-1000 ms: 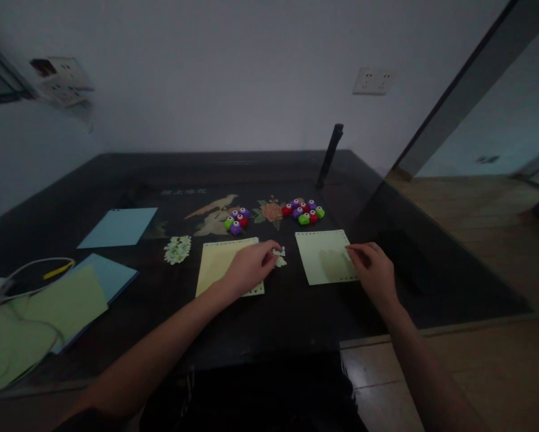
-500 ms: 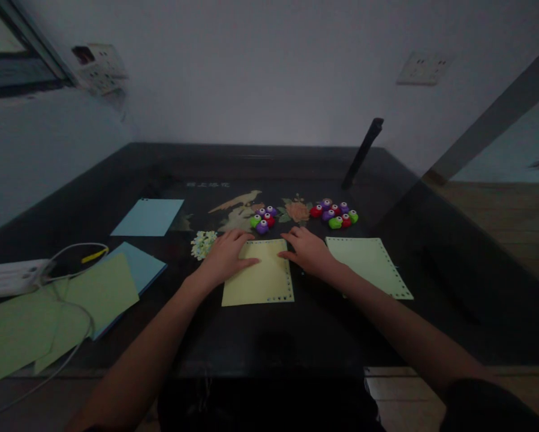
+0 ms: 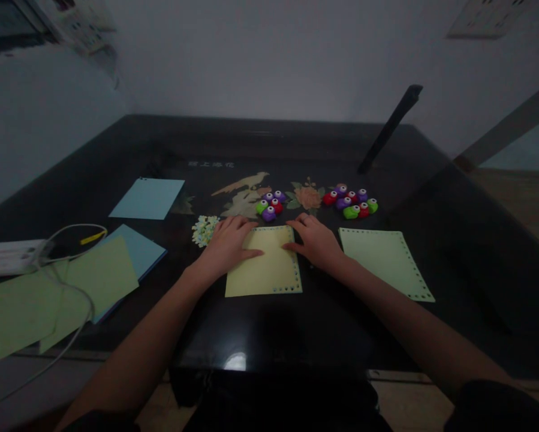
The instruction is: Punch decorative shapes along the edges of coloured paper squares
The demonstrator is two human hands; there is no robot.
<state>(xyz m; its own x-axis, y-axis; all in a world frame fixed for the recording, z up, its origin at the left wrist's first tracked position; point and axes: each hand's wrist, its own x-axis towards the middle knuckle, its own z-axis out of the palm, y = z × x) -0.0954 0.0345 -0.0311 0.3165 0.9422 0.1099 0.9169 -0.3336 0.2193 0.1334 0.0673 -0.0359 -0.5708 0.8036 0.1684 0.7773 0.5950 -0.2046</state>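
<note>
1. Cables and a white power strip are lying at the far left, trailing over loose green sheets and a blue sheet; a second blue sheet is sitting further back.
2. Paper cut-outs are gathering in a small pale heap just left of the left hand.
3. That hand is lying flat, fingers spread only a little and holding nothing, pressing the upper left of the yellow sheet.
4. The yellow sheet is resting flat on the dark table, centred before the person; dotted holes are showing along its top, right and bottom edges, so the edging is looking largely done, though the left edge is partly covered and I cannot tell.
5. The right hand is resting likewise, fingers loosely together and empty, on the sheet's upper right corner.
6. Small punches are sitting just beyond the sheet, with a larger cluster to the right; neither hand is touching them.
7. A green punched sheet is lying apart to the right, holes running along its edges, seemingly finished.
8. A dark rod is leaning at the back right, well clear; nothing is blocking the hands.
</note>
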